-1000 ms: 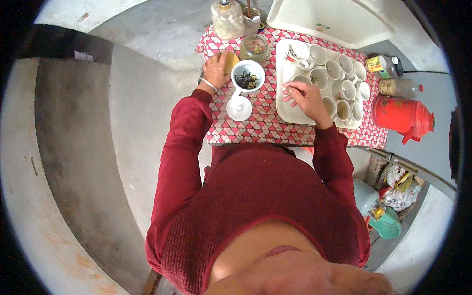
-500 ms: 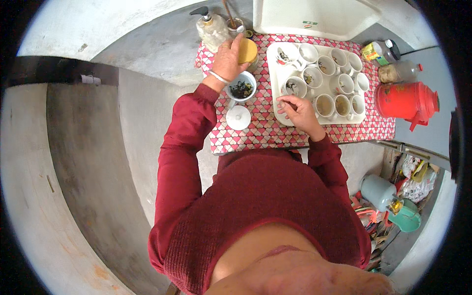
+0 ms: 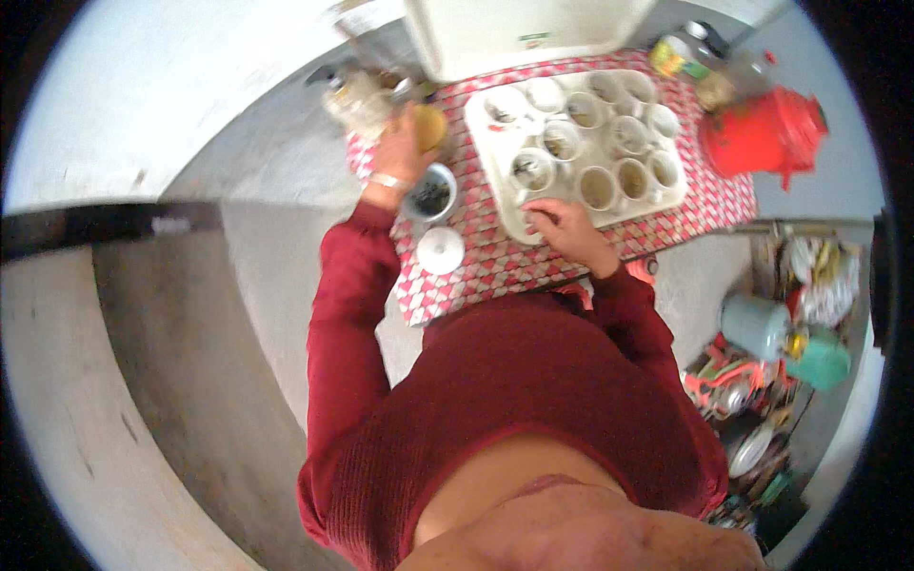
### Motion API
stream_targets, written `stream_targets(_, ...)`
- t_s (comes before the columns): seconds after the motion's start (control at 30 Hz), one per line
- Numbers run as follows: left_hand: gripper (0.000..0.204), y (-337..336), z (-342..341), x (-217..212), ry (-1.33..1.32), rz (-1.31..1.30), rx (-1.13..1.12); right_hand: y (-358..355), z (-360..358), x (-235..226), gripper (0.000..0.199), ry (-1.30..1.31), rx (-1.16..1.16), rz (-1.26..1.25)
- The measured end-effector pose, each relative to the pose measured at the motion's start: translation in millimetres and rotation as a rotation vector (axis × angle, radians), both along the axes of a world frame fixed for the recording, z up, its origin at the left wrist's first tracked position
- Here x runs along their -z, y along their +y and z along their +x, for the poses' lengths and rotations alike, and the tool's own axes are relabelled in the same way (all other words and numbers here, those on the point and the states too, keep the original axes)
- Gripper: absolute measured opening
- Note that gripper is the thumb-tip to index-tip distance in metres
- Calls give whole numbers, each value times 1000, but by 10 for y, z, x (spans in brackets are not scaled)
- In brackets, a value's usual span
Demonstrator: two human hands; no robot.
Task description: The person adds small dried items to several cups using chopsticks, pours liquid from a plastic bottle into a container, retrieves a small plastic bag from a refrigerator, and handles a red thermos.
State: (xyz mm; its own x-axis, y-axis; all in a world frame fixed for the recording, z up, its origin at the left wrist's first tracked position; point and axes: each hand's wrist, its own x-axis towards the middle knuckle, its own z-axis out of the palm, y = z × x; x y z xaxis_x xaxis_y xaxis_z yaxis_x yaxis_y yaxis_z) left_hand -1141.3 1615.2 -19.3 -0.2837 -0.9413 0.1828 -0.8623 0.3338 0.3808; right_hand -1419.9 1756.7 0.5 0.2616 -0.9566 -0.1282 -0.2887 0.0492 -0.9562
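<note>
My left hand (image 3: pixel 400 152) is closed around the side of a jar with a yellow lid (image 3: pixel 431 127) at the table's far left. Close to its wrist stands a white mug (image 3: pixel 448 190) with dark leaves inside. A round white lid (image 3: pixel 441 250) lies in front of this mug. My right hand (image 3: pixel 569 233) is over the near edge of a white tray (image 3: pixel 512 226), its fingers curled together beside the handle of a white cup (image 3: pixel 532 169). Whatever its fingertips hold, if anything, is hidden. Several white cups stand on the tray, some with leaves, some with yellowish liquid.
A pump bottle (image 3: pixel 357 103) stands at the back left. A large white tray (image 3: pixel 533 29) leans upright behind the table. To the right are a red flask (image 3: pixel 766 133) and a clear bottle (image 3: pixel 728 86). A grey gas cylinder (image 3: pixel 755 326) is on the floor.
The whole view has turned and blurred, so the table sits further left and tilted. My left hand stays at the yellow-lidded jar. My right fingers have curled in closer together near the tray's edge.
</note>
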Motion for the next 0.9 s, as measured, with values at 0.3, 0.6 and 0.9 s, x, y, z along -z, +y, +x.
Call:
stream_targets(0.3,74,669,269,-620,337,36,-34,-97,-412,-186,21,-4,55,-52)
stream_targets(0.6,25,1176,216,-876,522,-36,-28,-459,-1229,-360,25,54,365,-78)
stream_targets(0.9,16,1246,0,-912,664,-41,-82,-1887,-2874,-260,46,593,902,-895)
